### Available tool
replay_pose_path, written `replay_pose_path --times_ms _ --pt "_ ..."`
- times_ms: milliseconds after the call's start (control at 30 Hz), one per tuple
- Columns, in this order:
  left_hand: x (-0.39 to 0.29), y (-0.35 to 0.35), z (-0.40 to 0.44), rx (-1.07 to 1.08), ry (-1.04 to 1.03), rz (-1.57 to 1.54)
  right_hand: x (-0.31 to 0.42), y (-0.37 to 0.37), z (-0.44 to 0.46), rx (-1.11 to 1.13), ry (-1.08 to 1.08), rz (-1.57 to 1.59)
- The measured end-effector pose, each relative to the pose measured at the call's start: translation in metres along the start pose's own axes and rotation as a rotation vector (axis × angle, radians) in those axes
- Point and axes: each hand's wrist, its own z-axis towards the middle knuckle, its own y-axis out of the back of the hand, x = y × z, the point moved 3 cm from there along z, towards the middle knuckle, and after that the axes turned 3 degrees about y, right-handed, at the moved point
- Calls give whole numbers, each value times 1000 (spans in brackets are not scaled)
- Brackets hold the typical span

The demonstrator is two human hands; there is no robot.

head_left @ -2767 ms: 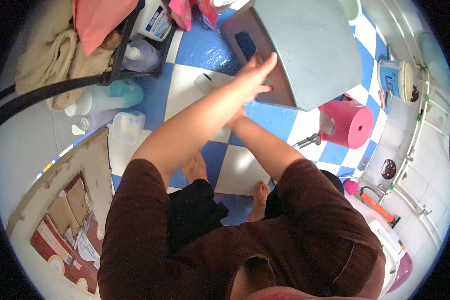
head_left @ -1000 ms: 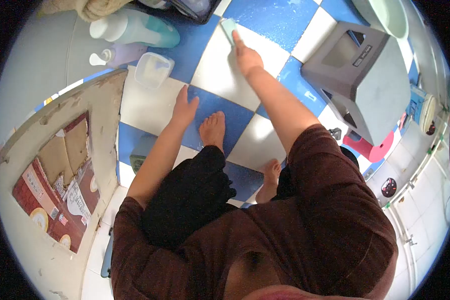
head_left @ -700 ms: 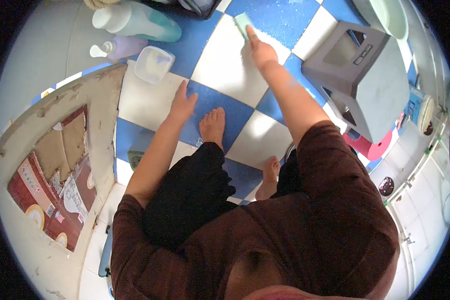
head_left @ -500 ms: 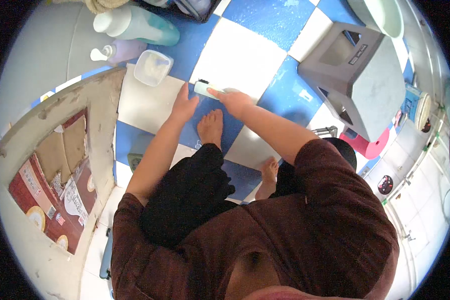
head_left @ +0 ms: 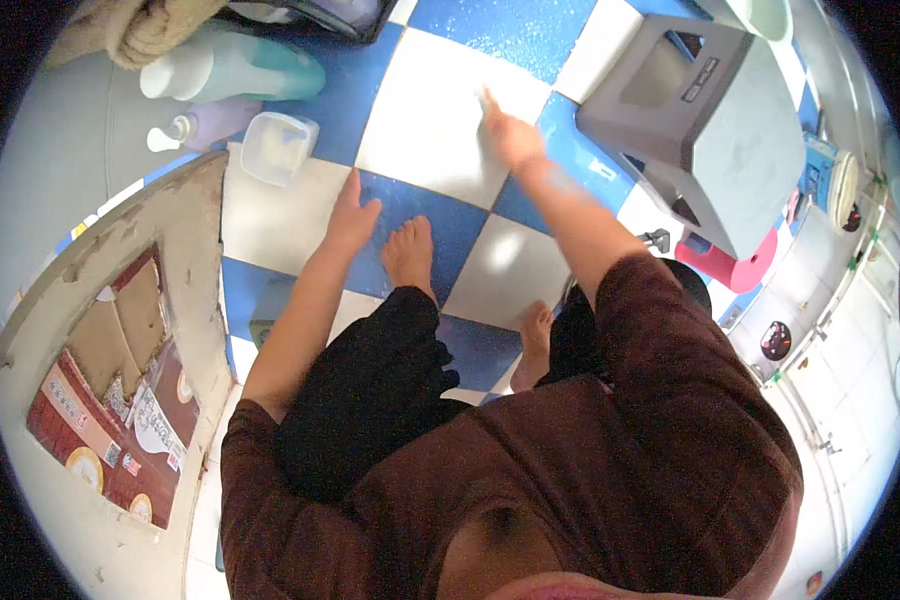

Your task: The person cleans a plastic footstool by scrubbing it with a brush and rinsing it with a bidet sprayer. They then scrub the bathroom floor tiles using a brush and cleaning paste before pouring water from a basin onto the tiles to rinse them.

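Observation:
My right hand (head_left: 513,138) is over a bright white tile (head_left: 440,110), its fingers closed round the pale green brush. The brush itself is washed out against the tile, and its outline cannot be made out. My left hand (head_left: 351,222) hangs lower and to the left, near my bare foot (head_left: 408,252), with index finger and thumb apart and nothing in it. Beyond its fingertips a clear plastic tub (head_left: 278,148) stands on the floor. Wet, sudsy patches show on the blue tile (head_left: 510,35) at the top.
A grey stool (head_left: 740,140) lies tipped at the right, with a pink stool (head_left: 735,262) behind it and a pale green basin (head_left: 765,14) above. Teal (head_left: 275,68) and lilac (head_left: 215,122) bottles stand upper left. A worn door (head_left: 95,240) edges the left side.
After sweeping back toward my left hand with the brush, my right hand has moved up and right over the white tile. My left hand stays near my foot. The grey stool was set down earlier.

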Motion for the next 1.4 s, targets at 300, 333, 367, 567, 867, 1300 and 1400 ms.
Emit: replay_pose_path --times_ms 300,333,367,567,867,1300,1400 --pt "2 1 -1 21 42 54 -18 -43 -39 80 133 -106" --pt "1 0 -1 23 46 55 -34 -15 -22 -59 7 -56" --pt "6 -2 0 27 35 63 -50 14 -6 -205 -110 11" --pt "4 -5 1 49 29 52 9 -83 -66 -215 584 -277" --pt "3 2 2 88 46 -4 81 -29 4 109 305 -10" --pt "-114 -2 18 6 -323 33 -22 -16 -26 3 37 -54" --pt "-183 -23 30 100 -520 45 -39 23 -36 -145 -57 115"
